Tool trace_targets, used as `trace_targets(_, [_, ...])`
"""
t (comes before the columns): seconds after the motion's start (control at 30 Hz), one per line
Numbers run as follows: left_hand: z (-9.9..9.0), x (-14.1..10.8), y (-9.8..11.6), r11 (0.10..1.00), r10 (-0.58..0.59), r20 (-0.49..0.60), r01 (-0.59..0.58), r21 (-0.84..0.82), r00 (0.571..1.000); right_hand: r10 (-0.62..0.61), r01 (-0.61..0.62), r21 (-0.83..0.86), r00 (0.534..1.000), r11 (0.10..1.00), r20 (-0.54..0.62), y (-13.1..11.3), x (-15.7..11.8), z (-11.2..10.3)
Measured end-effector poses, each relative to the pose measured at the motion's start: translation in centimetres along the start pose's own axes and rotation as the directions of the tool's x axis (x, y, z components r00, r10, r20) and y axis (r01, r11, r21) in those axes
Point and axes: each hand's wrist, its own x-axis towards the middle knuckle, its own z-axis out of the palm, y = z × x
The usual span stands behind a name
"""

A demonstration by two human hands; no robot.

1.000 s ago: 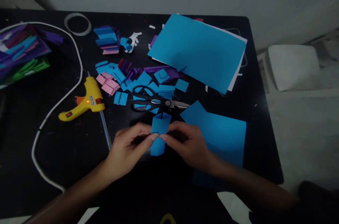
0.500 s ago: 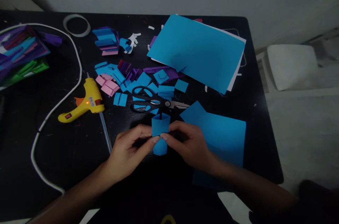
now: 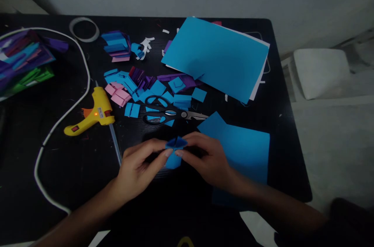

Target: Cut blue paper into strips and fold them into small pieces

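Between my two hands is a small folded piece of blue paper [image 3: 174,160], its upper part tipped so that a dark slit shows at the top. My left hand [image 3: 140,165] pinches its left edge with thumb and fingers. On the opposite edge my right hand [image 3: 207,157] grips it the same way, thumb tips almost meeting. Just beyond the hands lie black-handled scissors [image 3: 183,115], blades pointing right, over several cut blue paper pieces [image 3: 157,88]. Blue paper sheets [image 3: 248,149] lie beside and partly under my right hand and forearm.
A yellow glue gun [image 3: 101,108], its light glowing, rests at left inside the curve of a white cable [image 3: 39,157]. A tape roll [image 3: 84,29], folded pink pieces [image 3: 118,94] and a large blue sheet [image 3: 216,56] lie farther back. Far left is a bag of coloured paper [image 3: 23,60].
The top of the blue paper piece has tilted, so it looks shorter and its upper edge shows more. Both hands keep their pinch in nearly the same place.
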Motion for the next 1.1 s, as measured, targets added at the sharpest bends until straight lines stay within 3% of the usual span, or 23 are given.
trace_targets(0.17, [-1.0,-0.4,0.5,0.978,0.152,-0.034,-0.145,0.150,0.988,-0.227,0.225,-0.088,0.974,0.970,-0.019,-0.7,-0.1,-0.7])
trace_targets(0.3, [-1.2,-0.8,0.9,0.977,0.184,0.003,-0.183,0.109,0.983,-0.217,0.217,0.004,0.976,0.976,0.038,-1.4,-0.2,-0.8])
trace_targets(0.6, [-0.7,-0.4,0.4,0.993,0.117,-0.072,-0.117,-0.003,0.991,-0.224,0.218,0.118,0.974,0.969,0.043,-0.7,0.0,-0.9])
trace_targets(0.87, [-0.4,-0.6,0.5,0.996,0.059,-0.101,-0.065,-0.064,0.993,-0.200,0.199,0.046,0.979,0.979,0.024,-0.4,-0.4,-0.6])
trace_targets(1.1, [0.4,-0.8,0.6,0.988,-0.096,-0.145,0.077,-0.131,0.985,-0.139,0.141,0.055,0.990,0.988,-0.038,-0.8,-0.2,-0.3])
